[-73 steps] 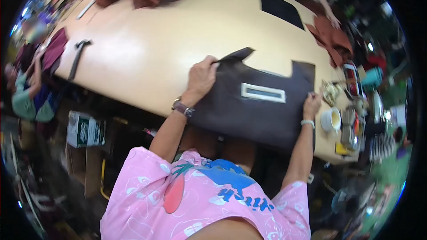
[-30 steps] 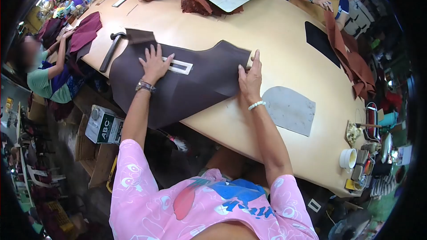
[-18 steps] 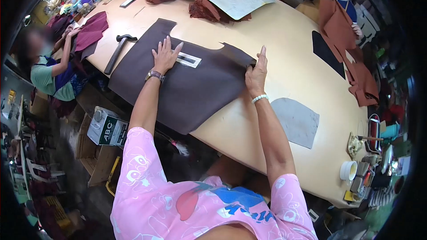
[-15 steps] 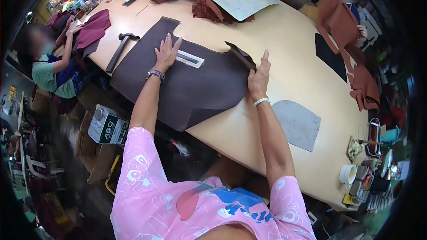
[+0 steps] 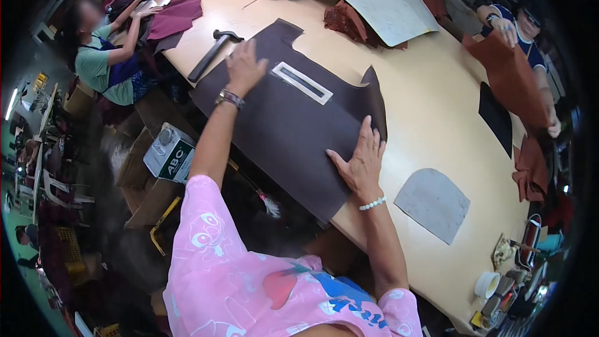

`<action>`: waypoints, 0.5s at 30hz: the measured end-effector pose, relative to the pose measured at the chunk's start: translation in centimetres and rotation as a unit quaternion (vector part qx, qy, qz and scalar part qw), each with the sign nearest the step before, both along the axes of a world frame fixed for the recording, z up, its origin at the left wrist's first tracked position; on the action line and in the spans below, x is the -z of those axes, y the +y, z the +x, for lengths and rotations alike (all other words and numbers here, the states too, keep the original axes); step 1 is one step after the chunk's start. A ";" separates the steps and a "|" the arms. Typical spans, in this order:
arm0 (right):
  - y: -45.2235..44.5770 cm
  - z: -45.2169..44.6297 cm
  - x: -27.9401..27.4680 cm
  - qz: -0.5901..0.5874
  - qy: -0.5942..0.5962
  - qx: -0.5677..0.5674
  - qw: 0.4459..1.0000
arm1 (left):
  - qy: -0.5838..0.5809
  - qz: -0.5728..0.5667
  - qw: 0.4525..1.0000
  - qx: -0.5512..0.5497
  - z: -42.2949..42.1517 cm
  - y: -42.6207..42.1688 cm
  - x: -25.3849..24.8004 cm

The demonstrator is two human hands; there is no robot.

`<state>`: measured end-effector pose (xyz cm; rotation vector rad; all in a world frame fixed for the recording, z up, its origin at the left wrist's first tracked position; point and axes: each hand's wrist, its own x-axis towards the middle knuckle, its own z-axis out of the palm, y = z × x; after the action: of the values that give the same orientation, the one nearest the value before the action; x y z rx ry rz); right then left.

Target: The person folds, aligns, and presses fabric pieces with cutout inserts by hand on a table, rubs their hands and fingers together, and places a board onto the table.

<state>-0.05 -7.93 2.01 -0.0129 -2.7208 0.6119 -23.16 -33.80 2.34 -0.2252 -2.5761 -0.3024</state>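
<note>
A large dark brown leather-like sheet (image 5: 274, 131) lies on the table in front of me, its right edge curling up near a raised tip. My right hand (image 5: 363, 161) rests on its lower right part, fingers spread and holding nothing. Over the upper left part is my left hand (image 5: 246, 68), smeared by motion but with fingers apart; I cannot tell if it touches the sheet. Between the hands, nearer the left one, a pale rectangular frame with a dark slot (image 5: 302, 83) lies on the sheet. A hammer (image 5: 213, 55) lies beyond my left hand, by the sheet's edge.
A grey rounded piece (image 5: 432, 205) lies on the tabletop (image 5: 424, 143) to the right. White board (image 5: 387, 12) and rust-brown material (image 5: 346, 22) occupy the far side. People handle material at left and right. A metal can (image 5: 168, 153) stands below the near edge.
My right hand has gone from the sheet's curled right edge to lying flat on its surface. The folded near corner now lies flat. My left hand has shifted left, away from the slotted frame.
</note>
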 end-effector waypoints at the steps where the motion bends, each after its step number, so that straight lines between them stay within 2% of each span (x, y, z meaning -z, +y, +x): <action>1: 0.1 0.0 0.2 -0.010 -0.003 0.011 1.000 | 0.011 -0.019 0.999 -0.035 -0.8 -2.0 -0.7; 2: 0.2 -0.1 0.3 -0.020 -0.006 0.025 0.999 | 0.058 -0.022 0.995 -0.074 -3.5 -5.1 1.4; 3: 0.1 -0.2 0.3 -0.007 -0.020 0.029 0.999 | -0.030 -0.006 0.993 -0.112 -4.9 -7.6 1.5; 5: 0.1 -0.3 0.3 -0.008 -0.020 0.030 0.999 | -0.097 -0.009 0.976 -0.197 -6.1 -11.3 2.6; 7: 0.3 -0.3 0.5 -0.003 -0.016 0.034 0.999 | -0.177 0.021 0.961 -0.211 -6.4 -13.0 2.5; 8: 0.3 -0.4 0.5 0.003 -0.011 0.034 0.999 | -0.135 -0.029 0.969 -0.203 -6.3 -12.9 2.2; 10: 0.4 -0.3 0.6 0.010 -0.010 0.037 0.999 | -0.188 -0.034 0.967 -0.167 -7.7 -13.6 1.5; 12: 0.3 -0.2 0.4 0.011 -0.015 0.039 0.999 | -0.144 -0.054 0.975 -0.158 -7.8 -12.6 0.8; 15: 0.4 -0.2 0.6 0.005 0.006 0.041 0.999 | -0.200 0.022 0.969 -0.141 -6.7 -10.4 -1.4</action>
<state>-0.20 -7.50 1.43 -0.1172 -2.6971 0.5733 -29.82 -44.15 3.72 0.2454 -2.9455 -0.3239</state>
